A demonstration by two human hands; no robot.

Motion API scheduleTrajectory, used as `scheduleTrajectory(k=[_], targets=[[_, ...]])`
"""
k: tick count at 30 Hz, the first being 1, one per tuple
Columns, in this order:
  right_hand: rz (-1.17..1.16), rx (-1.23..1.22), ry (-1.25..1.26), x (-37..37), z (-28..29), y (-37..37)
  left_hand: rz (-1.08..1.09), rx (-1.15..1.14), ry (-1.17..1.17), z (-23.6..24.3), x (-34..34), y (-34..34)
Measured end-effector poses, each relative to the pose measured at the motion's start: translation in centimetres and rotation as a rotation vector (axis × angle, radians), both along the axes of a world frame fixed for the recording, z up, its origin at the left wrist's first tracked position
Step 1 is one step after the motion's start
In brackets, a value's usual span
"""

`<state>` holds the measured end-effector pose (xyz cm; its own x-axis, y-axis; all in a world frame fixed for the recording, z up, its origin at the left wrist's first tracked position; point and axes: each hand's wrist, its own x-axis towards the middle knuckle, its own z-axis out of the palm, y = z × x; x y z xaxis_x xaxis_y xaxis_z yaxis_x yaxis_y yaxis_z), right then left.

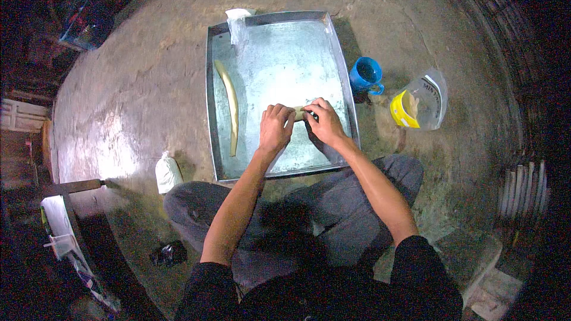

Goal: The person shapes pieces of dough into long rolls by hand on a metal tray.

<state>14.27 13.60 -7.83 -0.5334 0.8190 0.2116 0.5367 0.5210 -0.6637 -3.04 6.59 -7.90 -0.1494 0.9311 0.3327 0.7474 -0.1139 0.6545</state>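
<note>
A small piece of dough (299, 113) sits pinched between two hands over the near right part of a large metal tray (279, 41), which lies flat on a worn, mottled earthen floor (143, 83). A long rolled strip of dough (230, 104) rests along the tray's left side, well apart from the hands, and a crumpled clear plastic bag (239, 24) hangs over the tray's far left corner. Just beside the tray's right edge stands a blue mug (366, 75), and near it lies a clear packet with a yellow band (419, 104). A small white bag (167, 172) sits on the floor by the tray's near left corner. The room's edges fall into darkness.

The left hand (275, 128) is curled, its fingertips closed on the left end of the dough piece. The right hand (324, 120) grips the right end, fingers bent over it, thumb tucked beneath. Both bare forearms reach forward from dark short sleeves, converging over the tray, above the seated person's grey-trousered knees (333, 202).
</note>
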Motion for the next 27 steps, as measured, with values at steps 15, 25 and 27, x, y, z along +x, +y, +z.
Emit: scheduleTrajectory(k=[15, 25, 27], targets=[[-0.014, -0.082, 0.113, -1.2, 0.3, 1.1, -0.001, 0.015, -0.018, 0.4, -0.6, 1.2], [-0.023, -0.049, 0.071, -1.4, -0.3, 1.4, 0.016, -0.064, -0.052, -0.1, -0.7, 1.8], [-0.026, -0.039, 0.036, -1.4, -0.4, 1.4, 0.005, -0.029, -0.031, -0.1, -0.7, 1.8]])
